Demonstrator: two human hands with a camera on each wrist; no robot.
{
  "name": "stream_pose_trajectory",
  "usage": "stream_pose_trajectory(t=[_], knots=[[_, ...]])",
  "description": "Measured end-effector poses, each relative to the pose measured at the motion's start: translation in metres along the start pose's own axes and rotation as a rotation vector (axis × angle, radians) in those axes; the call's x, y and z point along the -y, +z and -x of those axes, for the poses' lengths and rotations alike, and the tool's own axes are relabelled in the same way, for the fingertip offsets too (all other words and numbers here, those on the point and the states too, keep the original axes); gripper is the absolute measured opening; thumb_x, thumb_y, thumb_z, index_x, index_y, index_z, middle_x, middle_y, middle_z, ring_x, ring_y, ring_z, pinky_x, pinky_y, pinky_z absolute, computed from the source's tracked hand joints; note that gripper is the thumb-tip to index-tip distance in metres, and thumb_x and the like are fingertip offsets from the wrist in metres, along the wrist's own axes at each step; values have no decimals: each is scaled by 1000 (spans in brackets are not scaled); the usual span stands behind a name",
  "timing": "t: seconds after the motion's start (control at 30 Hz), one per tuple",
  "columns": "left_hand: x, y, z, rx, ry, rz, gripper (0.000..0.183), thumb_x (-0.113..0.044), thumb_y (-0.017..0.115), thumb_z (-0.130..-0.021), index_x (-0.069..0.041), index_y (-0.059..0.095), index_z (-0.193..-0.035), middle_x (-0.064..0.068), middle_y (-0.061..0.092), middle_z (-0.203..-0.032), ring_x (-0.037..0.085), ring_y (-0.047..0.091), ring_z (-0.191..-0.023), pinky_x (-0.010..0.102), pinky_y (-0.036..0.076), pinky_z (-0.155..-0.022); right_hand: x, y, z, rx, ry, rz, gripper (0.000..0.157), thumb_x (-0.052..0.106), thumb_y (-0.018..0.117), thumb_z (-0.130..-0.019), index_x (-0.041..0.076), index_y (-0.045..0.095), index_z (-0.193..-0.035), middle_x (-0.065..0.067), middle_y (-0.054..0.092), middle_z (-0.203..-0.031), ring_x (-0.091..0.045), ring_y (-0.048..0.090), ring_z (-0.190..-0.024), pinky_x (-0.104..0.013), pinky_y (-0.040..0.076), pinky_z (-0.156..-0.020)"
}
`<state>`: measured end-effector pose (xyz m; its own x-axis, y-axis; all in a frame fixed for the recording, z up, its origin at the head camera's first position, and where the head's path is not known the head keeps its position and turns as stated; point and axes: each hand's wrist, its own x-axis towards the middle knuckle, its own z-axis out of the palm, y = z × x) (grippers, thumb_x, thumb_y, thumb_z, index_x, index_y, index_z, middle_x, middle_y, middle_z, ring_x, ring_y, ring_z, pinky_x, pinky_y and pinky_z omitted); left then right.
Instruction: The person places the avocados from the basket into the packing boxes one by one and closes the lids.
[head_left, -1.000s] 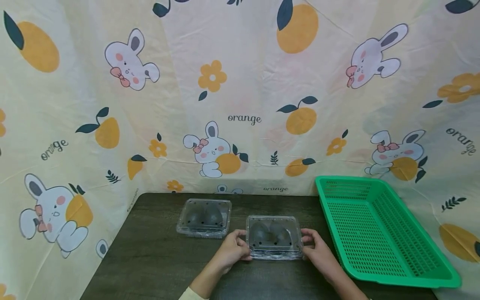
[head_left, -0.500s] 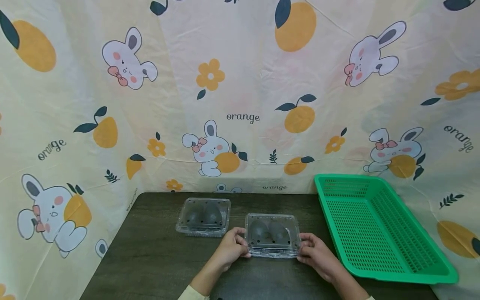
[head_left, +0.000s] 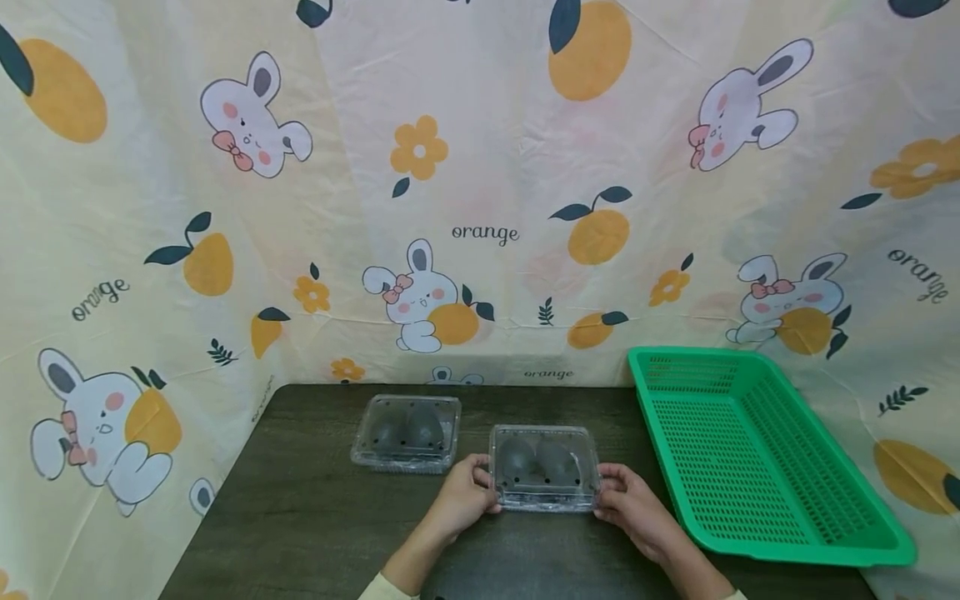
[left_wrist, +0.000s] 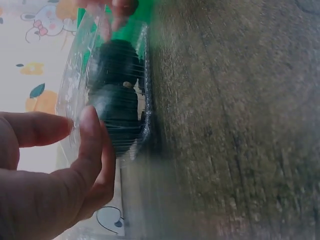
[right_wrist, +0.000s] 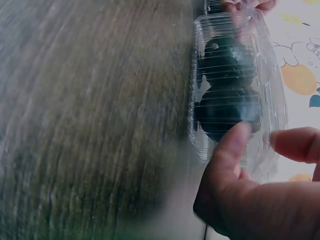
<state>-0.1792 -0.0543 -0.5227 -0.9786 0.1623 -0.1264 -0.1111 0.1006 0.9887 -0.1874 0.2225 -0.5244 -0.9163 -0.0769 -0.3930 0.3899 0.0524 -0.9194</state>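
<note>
Between my two hands is a clear plastic clamshell box [head_left: 544, 468] with small dark holes in its lid. Two dark round things [right_wrist: 227, 112], of a kind I cannot tell, sit inside it. At the box's left end my left hand [head_left: 463, 497] grips the side with thumb and fingers. My right hand [head_left: 632, 507] holds the opposite end in the same way. In the left wrist view the left thumb and fingertips [left_wrist: 90, 122] lie against the clear plastic. A second, similar clamshell box [head_left: 407, 433] stands on the table to the left, touched by neither hand.
A green plastic basket [head_left: 787, 554] with slotted walls stands on the right, close to my right forearm. The dark wood-grain table [head_left: 300, 517] meets a printed cloth [head_left: 517, 167] at the back and left.
The view shifts a little, and the held box appears slightly higher in it. My right fingers have closed in on the box's right end. The second box stays in its place.
</note>
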Motion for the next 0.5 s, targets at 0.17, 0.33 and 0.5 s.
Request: stream_pose_trajectory(t=[0.17, 0.33, 0.5], knots=[[-5, 3, 0, -50, 115, -233, 65, 15, 63, -77, 20, 45, -139, 25, 57, -116, 18, 69, -75, 25, 59, -62, 4, 1, -2, -35, 7, 4, 46, 6, 52, -100, -9, 40, -142, -18, 57, -117, -21, 60, -93, -36, 59, -80], [-12, 5, -3, -125, 210, -479, 61, 10, 68, -77, 17, 51, -136, 27, 60, -119, 19, 64, -81, 26, 55, -69, 9, 3, -7, -28, -14, 9, 45, 14, 50, -107, -10, 41, -145, -19, 57, -124, -21, 61, -96, -38, 60, -84], [-13, 9, -9, -181, 258, -590, 58, 10, 67, -78, 17, 54, -134, 28, 60, -122, 36, 64, -104, 47, 58, -91, 10, 7, -14, -19, -66, 6, 48, 12, 50, -108, -13, 38, -147, -23, 54, -127, -20, 60, -99, -35, 59, -85]])
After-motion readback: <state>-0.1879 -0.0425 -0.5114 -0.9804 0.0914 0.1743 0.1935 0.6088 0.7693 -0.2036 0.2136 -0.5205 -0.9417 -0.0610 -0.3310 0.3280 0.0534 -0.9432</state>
